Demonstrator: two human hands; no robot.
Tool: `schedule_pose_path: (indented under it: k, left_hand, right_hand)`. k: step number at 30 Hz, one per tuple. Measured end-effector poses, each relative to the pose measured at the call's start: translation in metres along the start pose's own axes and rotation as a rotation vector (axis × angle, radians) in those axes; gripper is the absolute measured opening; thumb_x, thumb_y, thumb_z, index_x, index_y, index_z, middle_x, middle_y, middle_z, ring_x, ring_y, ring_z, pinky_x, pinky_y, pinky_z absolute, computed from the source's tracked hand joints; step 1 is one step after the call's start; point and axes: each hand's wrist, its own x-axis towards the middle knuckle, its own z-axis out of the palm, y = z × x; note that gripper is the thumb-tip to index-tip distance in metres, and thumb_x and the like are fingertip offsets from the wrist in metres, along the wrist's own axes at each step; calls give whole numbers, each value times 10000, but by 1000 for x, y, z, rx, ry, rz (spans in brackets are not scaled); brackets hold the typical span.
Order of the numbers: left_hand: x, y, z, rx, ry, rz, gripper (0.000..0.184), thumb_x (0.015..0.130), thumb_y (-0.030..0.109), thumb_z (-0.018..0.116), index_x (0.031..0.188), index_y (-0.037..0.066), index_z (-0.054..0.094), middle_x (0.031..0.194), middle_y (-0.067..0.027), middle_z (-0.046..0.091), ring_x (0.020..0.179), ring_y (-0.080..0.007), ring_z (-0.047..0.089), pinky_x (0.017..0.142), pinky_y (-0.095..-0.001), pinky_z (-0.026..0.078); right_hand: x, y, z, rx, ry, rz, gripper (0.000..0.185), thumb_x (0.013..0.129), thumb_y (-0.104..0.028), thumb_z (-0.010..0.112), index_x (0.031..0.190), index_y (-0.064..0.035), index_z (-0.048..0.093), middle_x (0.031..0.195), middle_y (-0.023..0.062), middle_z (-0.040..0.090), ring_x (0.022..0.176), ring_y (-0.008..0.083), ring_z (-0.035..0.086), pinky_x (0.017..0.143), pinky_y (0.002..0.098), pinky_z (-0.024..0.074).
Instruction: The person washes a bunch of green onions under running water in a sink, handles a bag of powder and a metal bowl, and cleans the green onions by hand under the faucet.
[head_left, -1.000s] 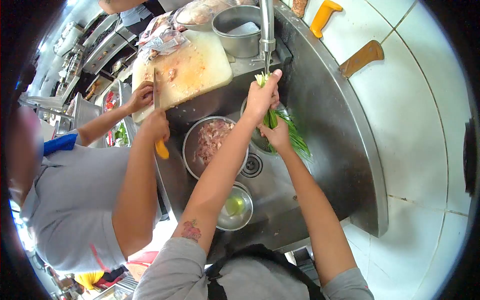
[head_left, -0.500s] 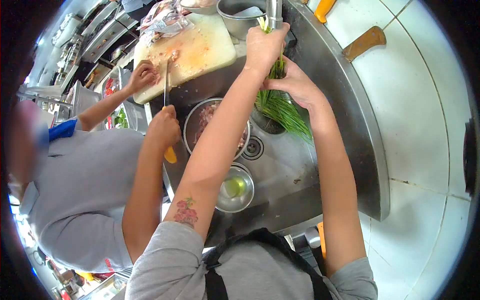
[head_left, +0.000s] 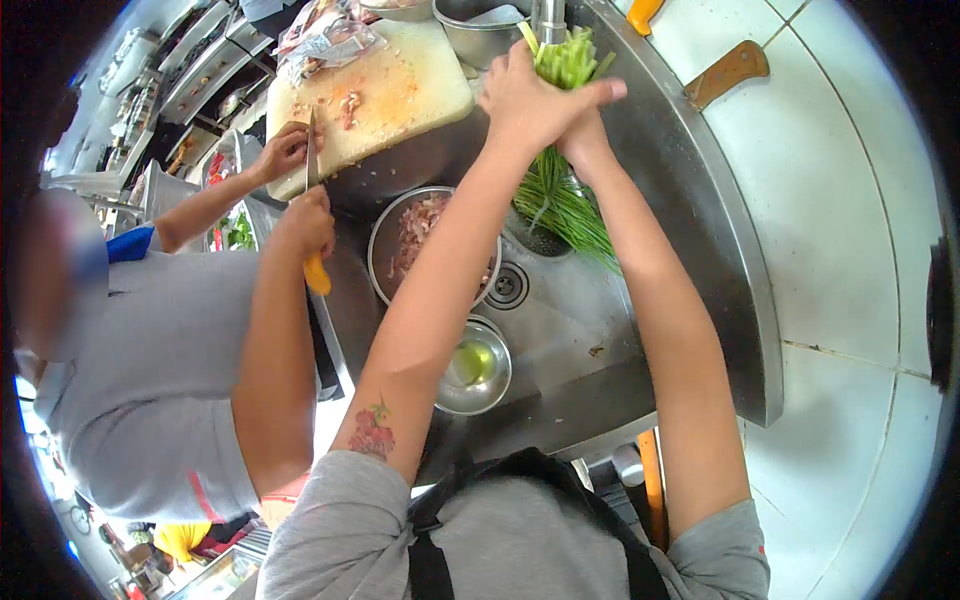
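Under the faucet, my left hand is closed around a bunch of green onions, its thumb sticking out to the right. My right hand is on the same bunch, just beneath the left; its fingers are mostly hidden behind the left hand. Pale stalk ends spread above my hands, and the long thin green leaves hang down into the sink. Left of the leaves, partly behind my left forearm, sits a metal bowl of cut raw meat.
A smaller metal bowl with greenish liquid stands nearer me. At left, a co-worker holds a knife over meat on a white cutting board. A metal pot is behind. A wooden-handled knife lies by the tiled wall.
My left hand has turned over the bunch, thumb now outward, and the stalk ends fan out above it. My right hand has slid up beneath the left. The co-worker's knife has shifted left.
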Motion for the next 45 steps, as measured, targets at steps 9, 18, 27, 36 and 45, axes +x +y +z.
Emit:
schedule_pose_path:
  k: [9,18,27,36,45]
  left_hand:
    - [-218,-86,-41,401,-605,-2,953,491,308,842,1341,199,426,1342,-145,374,1305,-353,279,1077,-585,105]
    - [-348,-75,-97,271,-804,122,552,699,161,695,1225,224,541,1275,-68,475,1304,-330,297,1062,-618,96]
    - [-337,-70,-145,327,-554,150,418,741,74,641,1138,200,611,1191,-55,532,1251,-310,375,1059,-585,167]
    - [-380,-118,-211,145,-573,154,325,750,25,614,1063,113,635,1090,-69,578,1130,-304,483,977,-462,348]
    - [-394,-146,-229,-10,-641,395,305,751,16,605,1043,100,631,1048,-96,583,1033,-292,525,902,-399,416]
  right_hand:
    - [-181,117,-30,-91,-1,384,297,825,-285,682,1018,-62,647,943,51,674,856,164,627,806,334,478]
    - [-114,-134,-114,247,362,-29,275,835,-317,679,849,-60,584,740,2,561,711,120,553,699,271,447]
    - [-263,9,-86,-300,3,483,470,794,-406,689,1091,-50,613,994,137,648,908,239,633,829,347,469]
    - [-307,-48,-72,-249,331,238,446,810,-369,694,1031,6,596,909,90,648,847,213,632,798,326,466]
    - [-344,-70,-38,-177,560,8,360,845,-348,656,943,-1,649,845,95,679,805,162,634,733,295,471]
